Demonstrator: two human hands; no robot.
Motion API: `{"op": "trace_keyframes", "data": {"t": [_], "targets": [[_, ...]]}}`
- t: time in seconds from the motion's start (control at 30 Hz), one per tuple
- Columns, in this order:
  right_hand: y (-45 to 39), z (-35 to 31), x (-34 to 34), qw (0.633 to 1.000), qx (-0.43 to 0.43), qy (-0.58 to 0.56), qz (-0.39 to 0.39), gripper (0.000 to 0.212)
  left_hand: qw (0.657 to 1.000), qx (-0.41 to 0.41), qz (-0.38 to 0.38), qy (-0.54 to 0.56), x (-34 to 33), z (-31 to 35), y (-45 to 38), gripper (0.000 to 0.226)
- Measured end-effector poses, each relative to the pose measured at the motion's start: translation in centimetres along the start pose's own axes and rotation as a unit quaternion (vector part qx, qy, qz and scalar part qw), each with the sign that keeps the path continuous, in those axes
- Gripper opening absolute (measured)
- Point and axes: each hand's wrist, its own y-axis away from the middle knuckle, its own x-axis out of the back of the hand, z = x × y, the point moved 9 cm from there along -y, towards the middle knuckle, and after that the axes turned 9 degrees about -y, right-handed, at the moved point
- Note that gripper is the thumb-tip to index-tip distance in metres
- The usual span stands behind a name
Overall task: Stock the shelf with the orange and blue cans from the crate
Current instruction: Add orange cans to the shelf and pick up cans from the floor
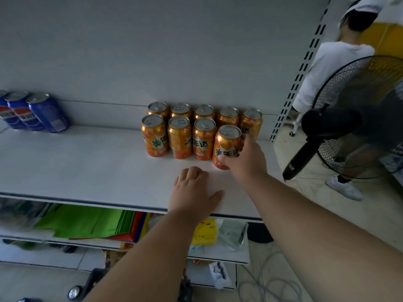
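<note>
Several orange cans stand upright in two rows on the white shelf [87,166], toward its right end. My right hand [246,160] grips the front-right orange can [226,142], which stands on the shelf at the end of the front row. My left hand [194,192] rests on the shelf board near its front edge, palm down with the fingers bent, holding nothing. Three blue cans [35,112] stand at the far left of the shelf against the back panel. The crate is out of view.
A black standing fan [349,120] is close on the right. A person in a white shirt [327,68] stands behind it. Lower shelves hold green and coloured sheets [87,221] and a yellow packet [205,232]. Cables lie on the floor.
</note>
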Motion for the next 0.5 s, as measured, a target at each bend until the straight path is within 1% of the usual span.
{"op": "trace_keyframes", "data": {"t": [0.1, 0.17, 0.23, 0.3, 0.37, 0.43, 0.5], "targets": [[-0.6, -0.1, 0.1, 1.0, -0.006, 0.01, 0.021, 0.067, 1.0, 0.002, 0.005, 0.004, 0.2, -0.1, 0.0, 0.065], [-0.9, -0.2, 0.0, 1.0, -0.009, 0.02, 0.021, 0.065, 1.0, 0.002, 0.002, 0.006, 0.2, -0.1, 0.1, 0.066], [-0.7, -0.2, -0.1, 1.0, -0.015, 0.017, 0.016, 0.068, 1.0, -0.001, -0.004, 0.013, 0.3, 0.0, 0.1, 0.066], [0.4, -0.3, 0.3, 1.0, -0.019, 0.01, 0.019, 0.079, 1.0, -0.004, -0.016, 0.019, 0.4, 0.0, 0.1, 0.067], [2.5, -0.6, 1.2, 0.999, -0.002, 0.028, 0.022, 0.081, 0.999, -0.008, -0.028, 0.038, 0.5, -0.1, 0.1, 0.064], [5.6, -1.7, 2.1, 0.998, 0.033, 0.054, 0.008, 0.075, 0.997, -0.015, -0.038, 0.073, 1.2, -0.1, 0.6, 0.057], [9.3, -3.0, 3.2, 0.996, 0.064, 0.064, -0.001, 0.073, 0.995, -0.023, -0.031, 0.096, 2.6, -0.2, 2.2, 0.051]]}}
